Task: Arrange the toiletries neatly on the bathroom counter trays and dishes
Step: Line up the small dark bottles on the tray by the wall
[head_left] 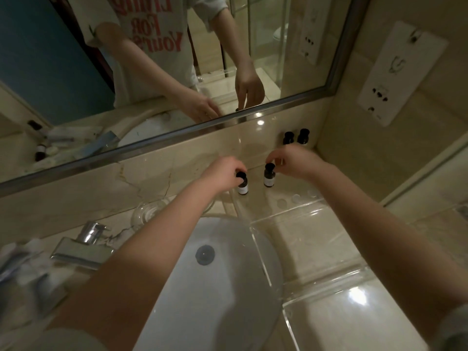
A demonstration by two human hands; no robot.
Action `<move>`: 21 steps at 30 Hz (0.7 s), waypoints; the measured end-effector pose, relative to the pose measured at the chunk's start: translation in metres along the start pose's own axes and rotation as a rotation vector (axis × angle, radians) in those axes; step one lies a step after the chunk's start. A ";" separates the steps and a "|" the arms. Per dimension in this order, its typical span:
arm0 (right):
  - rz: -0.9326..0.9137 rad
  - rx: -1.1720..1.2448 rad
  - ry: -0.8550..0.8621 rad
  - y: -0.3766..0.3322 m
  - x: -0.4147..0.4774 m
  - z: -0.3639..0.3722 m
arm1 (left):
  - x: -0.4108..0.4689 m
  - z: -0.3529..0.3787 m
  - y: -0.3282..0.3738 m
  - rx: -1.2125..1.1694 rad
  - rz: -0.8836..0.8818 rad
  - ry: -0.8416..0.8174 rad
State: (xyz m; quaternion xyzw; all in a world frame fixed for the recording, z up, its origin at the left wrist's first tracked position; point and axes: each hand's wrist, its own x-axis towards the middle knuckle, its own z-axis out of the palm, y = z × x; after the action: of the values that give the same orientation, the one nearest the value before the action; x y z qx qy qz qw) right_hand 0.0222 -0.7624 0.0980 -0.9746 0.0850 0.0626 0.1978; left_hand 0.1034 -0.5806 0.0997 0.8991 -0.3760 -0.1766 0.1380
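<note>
Four small dark bottles show. Two back bottles (288,138) stand side by side in the counter's far corner by the wall, and look already placed. Left hand (222,173) pinches the cap of the left bottle (242,186). Right hand (293,160) pinches the cap of the right bottle (269,176). Both are upright and near each other at the back edge of the clear acrylic tray (316,216); cannot tell if they rest on it. Glass dish (147,211) near the faucet (86,239) shows nothing in it. Blurry toiletries pile (22,264) at the counter's left end looks unsorted. Judgement: early to midway, most items still to arrange.
</note>
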 end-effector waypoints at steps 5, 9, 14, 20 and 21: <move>-0.011 -0.011 0.014 -0.003 -0.001 0.000 | 0.000 0.006 0.001 -0.028 -0.039 0.062; -0.013 -0.019 0.023 -0.006 -0.005 0.001 | 0.001 0.008 0.003 -0.011 -0.046 0.054; -0.049 -0.097 0.060 -0.006 -0.003 0.008 | 0.008 0.010 0.001 0.038 -0.049 0.042; -0.018 -0.090 0.069 0.003 0.010 0.001 | 0.028 0.004 0.005 0.036 -0.046 0.083; -0.011 -0.088 0.069 0.005 0.015 -0.003 | 0.032 0.001 0.006 0.042 -0.045 0.097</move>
State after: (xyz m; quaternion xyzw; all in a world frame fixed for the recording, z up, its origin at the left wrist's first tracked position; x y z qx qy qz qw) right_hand 0.0361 -0.7704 0.0967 -0.9843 0.0836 0.0318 0.1519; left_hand 0.1205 -0.6083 0.0940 0.9174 -0.3524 -0.1281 0.1332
